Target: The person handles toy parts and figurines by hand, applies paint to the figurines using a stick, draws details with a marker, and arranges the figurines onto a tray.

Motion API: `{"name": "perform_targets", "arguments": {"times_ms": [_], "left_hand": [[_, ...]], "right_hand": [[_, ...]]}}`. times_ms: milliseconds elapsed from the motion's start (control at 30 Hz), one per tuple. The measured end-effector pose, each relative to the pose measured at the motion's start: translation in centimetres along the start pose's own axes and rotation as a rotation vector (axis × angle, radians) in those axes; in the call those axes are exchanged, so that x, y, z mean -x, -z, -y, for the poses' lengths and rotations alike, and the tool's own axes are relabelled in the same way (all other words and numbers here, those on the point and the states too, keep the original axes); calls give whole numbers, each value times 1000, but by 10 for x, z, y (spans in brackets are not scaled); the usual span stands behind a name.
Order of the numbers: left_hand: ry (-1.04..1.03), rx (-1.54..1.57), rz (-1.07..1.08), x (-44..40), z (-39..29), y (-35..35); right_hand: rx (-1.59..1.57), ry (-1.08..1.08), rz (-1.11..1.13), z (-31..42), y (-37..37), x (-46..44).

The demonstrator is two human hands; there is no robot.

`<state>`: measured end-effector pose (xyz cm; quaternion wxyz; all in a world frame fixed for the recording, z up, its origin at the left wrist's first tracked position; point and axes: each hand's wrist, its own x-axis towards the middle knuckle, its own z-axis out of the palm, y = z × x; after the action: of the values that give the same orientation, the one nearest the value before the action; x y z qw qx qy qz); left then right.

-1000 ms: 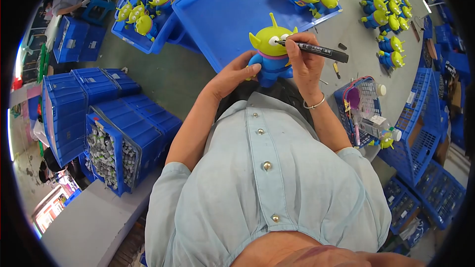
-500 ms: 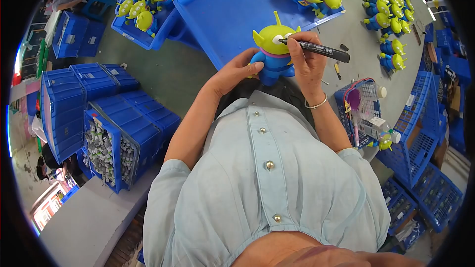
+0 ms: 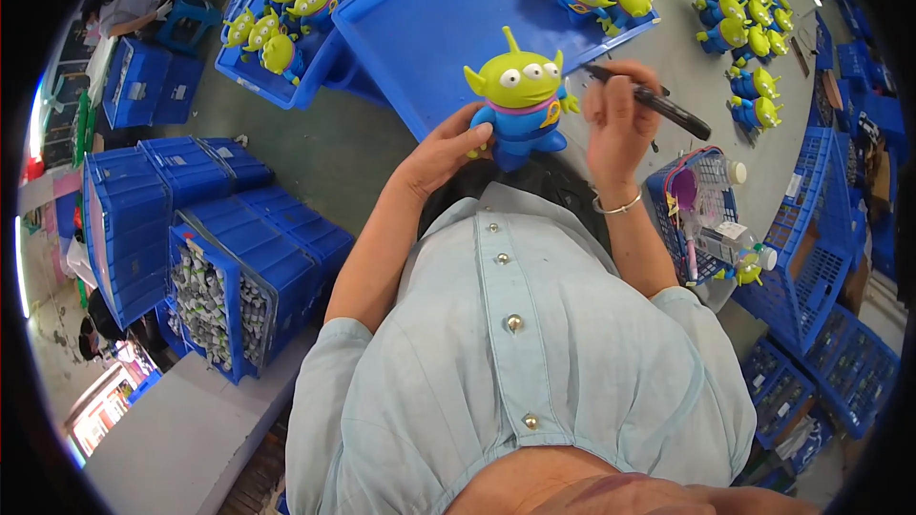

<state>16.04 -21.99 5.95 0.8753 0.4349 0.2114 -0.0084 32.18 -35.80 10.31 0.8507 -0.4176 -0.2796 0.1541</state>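
Note:
A green three-eyed toy figure [image 3: 520, 100] in blue clothing stands upright in my left hand [image 3: 444, 151], whose fingers wrap round its side and back. Three white eyes with dark pupils show on its face. To the right of the toy, my right hand [image 3: 618, 129] is closed on a black marker [image 3: 676, 113]. The marker's dark tip points left toward the toy, apart from its face. A silver bangle [image 3: 618, 202] circles my right wrist.
Ahead lies a blue tray [image 3: 429, 29] with several similar toys at its far end. Another blue tray [image 3: 299, 88] holds more toys at the left. Rows of toys [image 3: 754, 29] stand at the right, near a small blue basket [image 3: 701, 262] with bottles.
My right hand has drawn the marker away from the toy's face, to the right. The toy has shifted slightly left, and all three eyes are now uncovered.

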Motion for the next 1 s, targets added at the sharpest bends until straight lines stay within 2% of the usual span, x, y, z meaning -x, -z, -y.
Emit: {"name": "perform_targets", "arguments": {"times_ms": [33,233,367,467,500,600,633,700,800,900,1000], "left_hand": [[-1,19,-5,0,2,4],[-49,187,16,4,13,23],[-79,219,34,7,15,33],[-110,273,120,8,13,38],[-121,303,167,8,15,42],[-127,283,100,11,23,54],[-127,263,56,12,23,55],[-140,260,1,15,22,53],[-154,261,-42,20,22,53],[-151,257,-88,28,23,58],[-163,251,-109,35,22,63]], "right_hand": [[51,5,-89,7,4,-4],[630,108,-166,17,88,-26],[292,-181,-160,13,168,-20],[74,-238,-253,18,198,-19],[46,-243,-283,18,205,-20],[92,-266,-366,8,238,-28],[99,-255,-312,4,256,-30],[115,-312,-463,6,260,-37],[535,-273,-597,-27,298,-45],[1211,-179,-740,-87,347,-50],[1363,-401,-695,-119,373,-47]]}}
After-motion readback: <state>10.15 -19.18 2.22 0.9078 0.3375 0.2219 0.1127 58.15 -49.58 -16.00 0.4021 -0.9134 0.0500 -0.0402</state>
